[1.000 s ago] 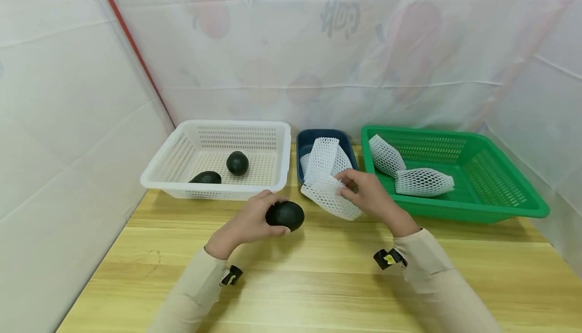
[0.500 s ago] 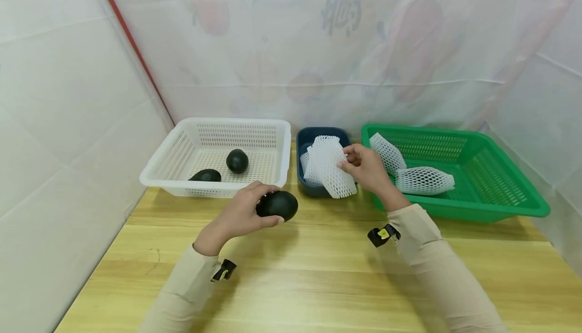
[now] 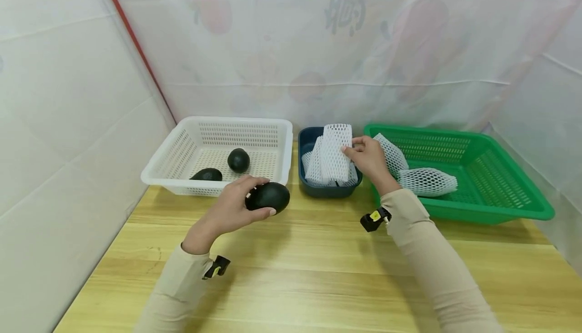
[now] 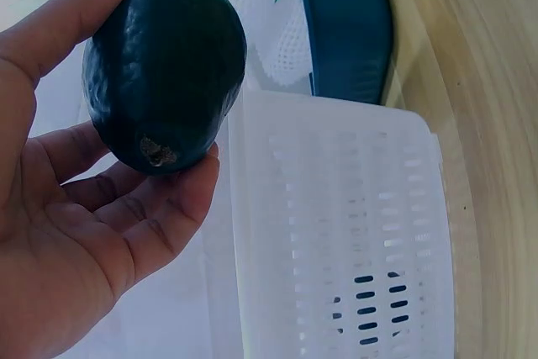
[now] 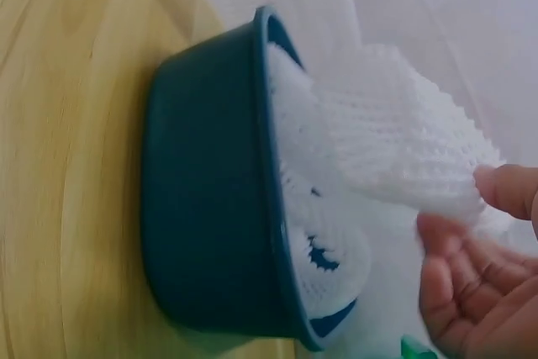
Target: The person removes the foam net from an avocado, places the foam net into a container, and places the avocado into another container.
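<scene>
My left hand (image 3: 232, 206) grips a dark green avocado (image 3: 269, 196), held above the table in front of the white basket. Its stem scar shows in the left wrist view, where thumb and fingers wrap the avocado (image 4: 168, 73). With thumb and fingers, my right hand (image 3: 370, 158) pinches the edge of a white foam net sleeve (image 3: 336, 153) over the dark blue bin (image 3: 329, 191). More foam nets (image 5: 324, 266) lie in that bin below the held one. Two avocados, one round-looking (image 3: 238, 160) and one (image 3: 208, 174) by the front wall, sit in the white basket.
The white basket (image 3: 218, 186) stands at the left, close to the blue bin. Right of the bin is a green basket (image 3: 491, 211) holding two net-covered pieces, one slanted (image 3: 392, 153) and one lying flat (image 3: 427, 182). A white sheet (image 3: 273, 45) hangs behind.
My right hand has moved up and back, raising the foam net from the bin's front edge to over it. My left hand has drifted left and slightly back with the avocado.
</scene>
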`<action>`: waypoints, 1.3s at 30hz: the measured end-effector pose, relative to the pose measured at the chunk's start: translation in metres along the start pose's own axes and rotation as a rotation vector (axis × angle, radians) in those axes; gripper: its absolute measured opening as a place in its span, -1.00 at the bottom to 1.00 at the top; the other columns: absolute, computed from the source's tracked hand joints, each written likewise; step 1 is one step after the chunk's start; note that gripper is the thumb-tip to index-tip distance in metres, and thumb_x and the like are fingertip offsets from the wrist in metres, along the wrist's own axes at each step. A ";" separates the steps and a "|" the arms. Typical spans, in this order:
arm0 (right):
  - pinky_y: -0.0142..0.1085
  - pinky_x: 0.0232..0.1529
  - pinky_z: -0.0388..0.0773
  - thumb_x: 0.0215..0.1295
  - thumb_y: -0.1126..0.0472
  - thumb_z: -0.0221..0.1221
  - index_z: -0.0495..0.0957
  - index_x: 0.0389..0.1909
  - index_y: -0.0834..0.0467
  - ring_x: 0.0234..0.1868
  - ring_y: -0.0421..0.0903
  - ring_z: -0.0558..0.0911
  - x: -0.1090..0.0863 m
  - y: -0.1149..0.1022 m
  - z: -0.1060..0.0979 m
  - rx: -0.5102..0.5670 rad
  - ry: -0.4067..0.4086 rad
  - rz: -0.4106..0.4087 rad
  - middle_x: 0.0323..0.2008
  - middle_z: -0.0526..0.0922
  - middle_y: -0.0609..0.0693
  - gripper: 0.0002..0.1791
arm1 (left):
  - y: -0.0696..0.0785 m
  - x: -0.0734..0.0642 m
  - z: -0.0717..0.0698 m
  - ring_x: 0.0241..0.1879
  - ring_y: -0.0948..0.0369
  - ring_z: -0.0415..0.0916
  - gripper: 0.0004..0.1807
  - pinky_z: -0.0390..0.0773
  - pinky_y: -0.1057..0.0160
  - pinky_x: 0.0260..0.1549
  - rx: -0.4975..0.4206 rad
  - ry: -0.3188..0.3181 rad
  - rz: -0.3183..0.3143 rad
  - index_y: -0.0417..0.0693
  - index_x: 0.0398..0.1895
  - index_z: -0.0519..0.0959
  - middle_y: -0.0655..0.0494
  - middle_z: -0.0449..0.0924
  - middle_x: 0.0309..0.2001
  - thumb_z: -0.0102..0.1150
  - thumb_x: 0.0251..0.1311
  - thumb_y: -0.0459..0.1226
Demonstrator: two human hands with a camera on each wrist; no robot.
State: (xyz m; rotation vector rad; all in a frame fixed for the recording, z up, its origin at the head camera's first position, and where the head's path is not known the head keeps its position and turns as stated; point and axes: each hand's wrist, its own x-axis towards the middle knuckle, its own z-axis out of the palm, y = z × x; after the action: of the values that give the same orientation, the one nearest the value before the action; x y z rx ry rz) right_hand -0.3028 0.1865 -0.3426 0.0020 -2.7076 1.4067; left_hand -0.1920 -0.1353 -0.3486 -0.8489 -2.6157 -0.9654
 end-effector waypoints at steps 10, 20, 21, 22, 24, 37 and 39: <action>0.07 -0.10 0.43 0.33 0.04 0.07 0.18 0.29 0.30 0.04 0.20 0.42 0.000 -0.006 -0.002 -0.139 0.022 -0.013 0.05 0.42 0.29 -0.37 | 0.000 0.000 -0.006 -0.22 0.14 0.44 -0.35 0.47 0.15 -0.27 0.013 0.020 -0.002 -0.18 0.08 0.50 0.03 0.50 -0.05 0.43 -0.10 -0.07; 0.13 -0.07 0.36 0.29 0.09 0.12 0.13 0.31 0.31 0.08 0.25 0.36 -0.015 -0.017 -0.011 -0.273 -0.024 -0.105 0.13 0.34 0.33 -0.32 | 0.003 0.001 -0.009 -0.28 0.16 0.40 -0.33 0.44 0.18 -0.33 0.024 0.029 0.004 -0.14 0.12 0.49 0.06 0.48 -0.11 0.40 -0.07 -0.04; 0.13 -0.07 0.36 0.28 0.09 0.13 0.12 0.32 0.32 0.07 0.25 0.37 -0.017 -0.018 -0.011 -0.300 -0.031 -0.118 0.13 0.34 0.33 -0.31 | 0.003 0.001 -0.010 -0.29 0.16 0.39 -0.34 0.43 0.18 -0.35 0.025 0.031 0.001 -0.14 0.12 0.49 0.06 0.47 -0.14 0.40 -0.06 -0.04; 0.13 -0.06 0.35 0.28 0.09 0.13 0.12 0.32 0.33 0.07 0.26 0.37 -0.019 -0.020 -0.012 -0.319 -0.041 -0.130 0.14 0.33 0.33 -0.30 | 0.004 0.001 -0.010 -0.30 0.16 0.38 -0.34 0.43 0.18 -0.35 0.028 0.030 -0.003 -0.14 0.13 0.49 0.06 0.46 -0.15 0.39 -0.05 -0.04; 0.12 -0.07 0.36 0.28 0.10 0.14 0.11 0.33 0.33 0.00 0.25 0.42 -0.023 -0.022 -0.012 -0.342 -0.057 -0.146 0.11 0.36 0.33 -0.29 | 0.003 0.000 -0.011 -0.31 0.17 0.36 -0.34 0.41 0.18 -0.36 0.031 0.022 -0.013 -0.14 0.14 0.48 0.07 0.46 -0.15 0.37 -0.03 -0.04; 0.10 0.01 0.34 0.21 0.16 0.21 0.23 0.29 0.29 0.12 0.23 0.36 -0.045 -0.036 0.000 -0.381 -0.132 -0.301 0.19 0.33 0.29 -0.33 | -0.009 0.003 -0.019 -0.28 0.16 0.39 -0.34 0.43 0.16 -0.40 -0.023 0.128 0.014 -0.16 0.12 0.47 0.00 0.45 -0.08 0.44 -0.10 -0.15; 0.08 0.02 0.33 0.20 0.15 0.22 0.24 0.29 0.27 0.14 0.22 0.35 -0.049 -0.040 0.005 -0.385 -0.156 -0.325 0.19 0.33 0.27 -0.33 | -0.013 0.005 -0.019 -0.26 0.15 0.39 -0.34 0.42 0.15 -0.40 -0.033 0.152 0.008 -0.16 0.12 0.47 -0.02 0.45 -0.08 0.45 -0.11 -0.17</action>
State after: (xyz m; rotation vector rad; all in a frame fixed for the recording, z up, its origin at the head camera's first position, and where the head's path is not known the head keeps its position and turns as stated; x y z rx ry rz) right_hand -0.2525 0.1574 -0.3167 0.5175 -2.8850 0.8188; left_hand -0.2031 -0.1537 -0.3392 -0.7608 -2.4727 -1.0316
